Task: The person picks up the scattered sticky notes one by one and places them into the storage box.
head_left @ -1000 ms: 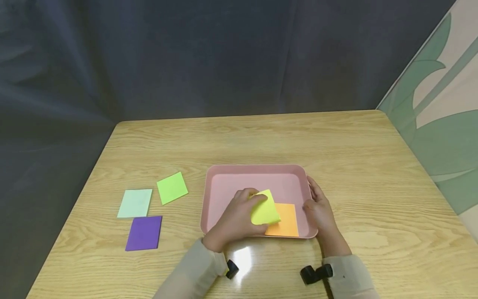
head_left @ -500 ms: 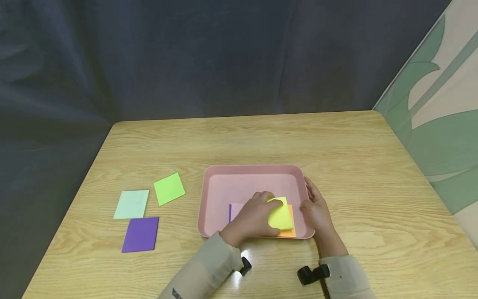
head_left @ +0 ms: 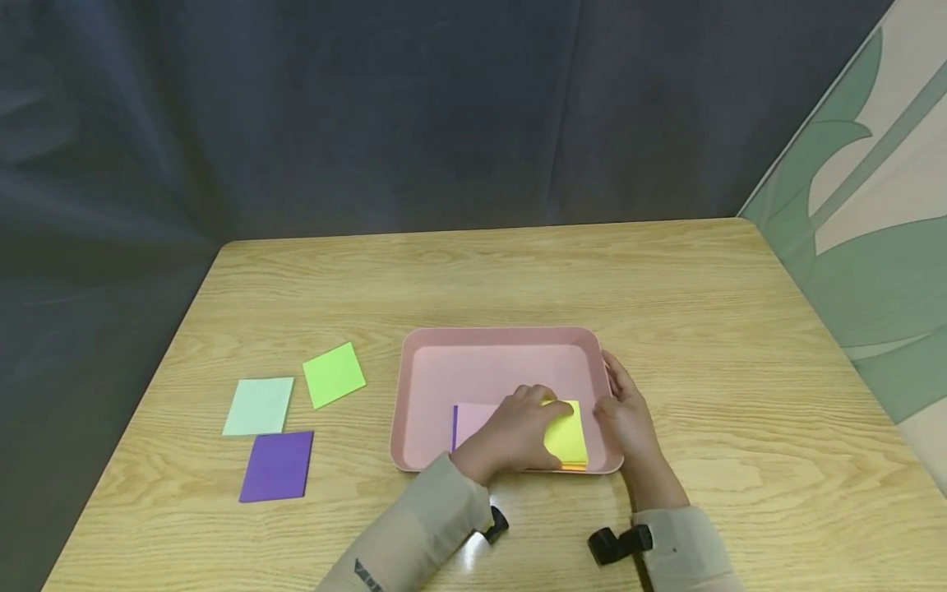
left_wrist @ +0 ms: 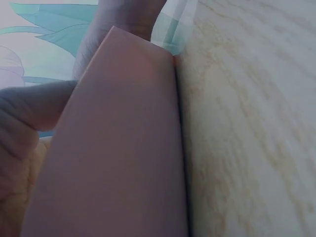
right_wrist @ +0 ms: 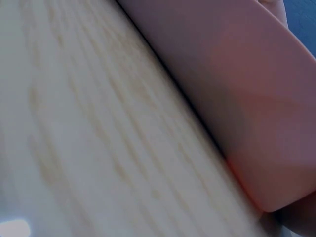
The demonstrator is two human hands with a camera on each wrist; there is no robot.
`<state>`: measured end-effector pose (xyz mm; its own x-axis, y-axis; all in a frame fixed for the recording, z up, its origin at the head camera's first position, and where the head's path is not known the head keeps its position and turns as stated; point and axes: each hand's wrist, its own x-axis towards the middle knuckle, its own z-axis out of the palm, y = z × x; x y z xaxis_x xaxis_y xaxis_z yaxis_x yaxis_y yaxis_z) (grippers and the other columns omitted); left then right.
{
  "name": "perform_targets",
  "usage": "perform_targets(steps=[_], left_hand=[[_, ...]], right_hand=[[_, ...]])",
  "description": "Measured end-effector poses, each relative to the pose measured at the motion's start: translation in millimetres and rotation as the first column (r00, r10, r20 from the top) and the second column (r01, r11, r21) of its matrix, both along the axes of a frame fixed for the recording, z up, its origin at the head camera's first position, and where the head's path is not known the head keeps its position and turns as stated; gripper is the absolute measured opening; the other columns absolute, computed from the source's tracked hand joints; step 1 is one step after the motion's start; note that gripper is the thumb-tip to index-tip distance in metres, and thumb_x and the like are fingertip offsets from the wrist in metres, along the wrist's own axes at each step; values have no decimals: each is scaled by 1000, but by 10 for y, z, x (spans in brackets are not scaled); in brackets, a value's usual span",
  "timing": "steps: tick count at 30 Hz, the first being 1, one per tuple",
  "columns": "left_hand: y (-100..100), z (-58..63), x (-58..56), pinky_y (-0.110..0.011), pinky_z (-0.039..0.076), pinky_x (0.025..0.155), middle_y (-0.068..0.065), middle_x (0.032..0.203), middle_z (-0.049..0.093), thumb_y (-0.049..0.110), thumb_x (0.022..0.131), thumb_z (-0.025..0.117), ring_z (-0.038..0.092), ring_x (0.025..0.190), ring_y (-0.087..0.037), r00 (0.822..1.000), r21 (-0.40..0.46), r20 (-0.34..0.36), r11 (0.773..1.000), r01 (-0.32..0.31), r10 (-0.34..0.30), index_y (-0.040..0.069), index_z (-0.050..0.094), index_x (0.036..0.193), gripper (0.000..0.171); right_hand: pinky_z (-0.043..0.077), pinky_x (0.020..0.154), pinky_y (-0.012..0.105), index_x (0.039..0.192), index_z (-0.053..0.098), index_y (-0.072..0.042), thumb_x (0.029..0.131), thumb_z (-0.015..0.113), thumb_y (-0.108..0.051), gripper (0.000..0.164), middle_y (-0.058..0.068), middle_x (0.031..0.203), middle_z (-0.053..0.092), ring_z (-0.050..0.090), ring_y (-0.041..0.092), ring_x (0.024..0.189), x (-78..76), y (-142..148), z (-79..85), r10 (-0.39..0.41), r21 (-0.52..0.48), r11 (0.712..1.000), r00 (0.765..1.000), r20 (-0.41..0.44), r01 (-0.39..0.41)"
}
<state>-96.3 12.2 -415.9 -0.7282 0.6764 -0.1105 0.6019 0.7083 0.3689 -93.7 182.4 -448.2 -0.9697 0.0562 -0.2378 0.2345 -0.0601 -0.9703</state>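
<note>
In the head view, my left hand (head_left: 518,432) holds a yellow sticky note pad (head_left: 566,437) between thumb and fingers, low inside the pink tray (head_left: 459,339). Under it shows a thin strip of an orange sticky note pad (head_left: 575,468). A pale pink pad (head_left: 470,418) with a purple left edge lies in the tray, partly covered by this hand. My right hand (head_left: 627,419) grips the tray's right side, thumb at the rim and fingers outside. Both wrist views are mostly filled by the tray's outer wall; the left wrist view also catches the left thumb (left_wrist: 47,103) over the rim.
Left of the tray, a lime green pad (head_left: 334,375), a mint pad (head_left: 258,406) and a purple pad (head_left: 277,466) lie on the wooden table (head_left: 703,312). A dark curtain (head_left: 414,115) hangs behind the table, and a leaf-patterned wall (head_left: 873,271) stands at right.
My left hand has carried the yellow pad rightward and down over the orange one, uncovering the pale pink pad. The right hand keeps its grip on the tray.
</note>
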Motion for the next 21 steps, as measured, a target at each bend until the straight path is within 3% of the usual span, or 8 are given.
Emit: perform_targets(steps=[8,16,21], left_hand=[[-29,-19,-5,-27,31,89,0,121,41,41,63,72,37,107,-16,999,54,33,998,-10,8,23,51,120,63],[-70,-51,3,-28,30,89,0,121,44,42,70,65,38,107,-15,999,112,39,993,27,-31,22,53,118,53],[-119,-94,20,-32,26,93,-2,124,42,43,75,60,34,114,-16,999,112,40,994,5,-9,21,51,120,51]], right_hand=[[30,92,30,139,15,-16,73,33,12,74,9,140,21,24,23,122,-7,-7,37,17,49,999,1000,17,-17],[32,89,27,139,15,-17,74,32,12,73,9,140,20,25,25,122,0,3,29,31,46,998,999,11,-32],[31,89,26,139,15,-18,74,32,11,74,9,141,19,24,25,123,0,6,26,20,52,998,1000,22,-21]])
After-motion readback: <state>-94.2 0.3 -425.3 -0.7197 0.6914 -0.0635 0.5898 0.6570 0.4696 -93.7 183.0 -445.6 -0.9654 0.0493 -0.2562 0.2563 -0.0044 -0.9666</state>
